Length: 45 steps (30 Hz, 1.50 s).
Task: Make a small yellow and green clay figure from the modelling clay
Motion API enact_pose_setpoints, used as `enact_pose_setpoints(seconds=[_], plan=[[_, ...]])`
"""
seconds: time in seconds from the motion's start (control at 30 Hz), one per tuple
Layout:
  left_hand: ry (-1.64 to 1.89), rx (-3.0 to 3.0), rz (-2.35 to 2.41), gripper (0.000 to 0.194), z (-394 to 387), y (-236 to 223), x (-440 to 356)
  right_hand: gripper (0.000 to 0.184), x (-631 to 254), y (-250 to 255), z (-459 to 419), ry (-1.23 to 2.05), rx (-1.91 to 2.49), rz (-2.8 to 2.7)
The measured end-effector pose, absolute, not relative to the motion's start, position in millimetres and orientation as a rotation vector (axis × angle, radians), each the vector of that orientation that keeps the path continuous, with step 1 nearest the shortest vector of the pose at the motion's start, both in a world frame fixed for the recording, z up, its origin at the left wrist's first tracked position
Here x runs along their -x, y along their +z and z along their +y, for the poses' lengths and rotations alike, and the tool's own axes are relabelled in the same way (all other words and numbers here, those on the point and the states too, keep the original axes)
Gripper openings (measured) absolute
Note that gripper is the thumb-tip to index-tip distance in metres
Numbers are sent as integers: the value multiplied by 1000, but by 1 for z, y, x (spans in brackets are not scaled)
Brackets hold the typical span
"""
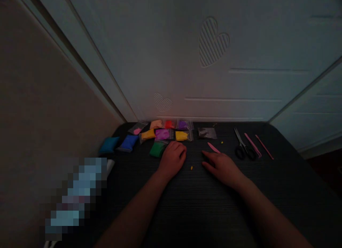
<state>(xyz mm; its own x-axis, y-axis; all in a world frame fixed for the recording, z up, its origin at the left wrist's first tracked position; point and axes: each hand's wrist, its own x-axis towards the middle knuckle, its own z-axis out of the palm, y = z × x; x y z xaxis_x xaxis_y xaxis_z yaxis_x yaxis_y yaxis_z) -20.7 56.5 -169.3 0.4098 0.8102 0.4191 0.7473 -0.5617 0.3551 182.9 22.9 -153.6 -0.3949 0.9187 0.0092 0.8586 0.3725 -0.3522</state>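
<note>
My left hand point(174, 157) rests on the dark table with its fingers curled in; whatever they may hold is hidden. It lies beside a bag of green clay-like material point(156, 149). My right hand point(221, 167) is open, thumb and index finger apart, with nothing visible between them. Just beyond its knuckles lies a pink knife-shaped tool point(213, 147), partly covered by the hand. A small yellow piece point(191, 168) sits on the table between my hands. Another tiny yellow bit point(221, 142) is farther back.
Several small bags line the back, among them a yellow bag point(181, 135), a purple bag point(162, 134) and a blue bag point(128, 143). Black-handled scissors point(242, 145) and pink tools point(264, 147) lie at right. A blurred-out object point(80, 194) stands at left. A white panel point(171, 63) rises behind.
</note>
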Motion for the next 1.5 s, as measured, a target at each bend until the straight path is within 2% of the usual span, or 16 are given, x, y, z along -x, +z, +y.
enact_pose_setpoints(seconds=[0.3, 0.83, 1.1, 1.5], plan=[[858, -2531, 1413, 9, 57, -171, 20, 35, -183, -154, 20, 373, 1520, -2510], [862, -2504, 1422, 9, 57, -172, 20, 36, -183, -156, 21, 382, 1529, -2479], [891, -2509, 1348, 16, 56, -173, 20, 39, -181, -154, 21, 383, 1560, -2465], [635, -2680, 1313, 29, 54, -169, 21, 42, -182, -152, 22, 438, 1594, -2418]])
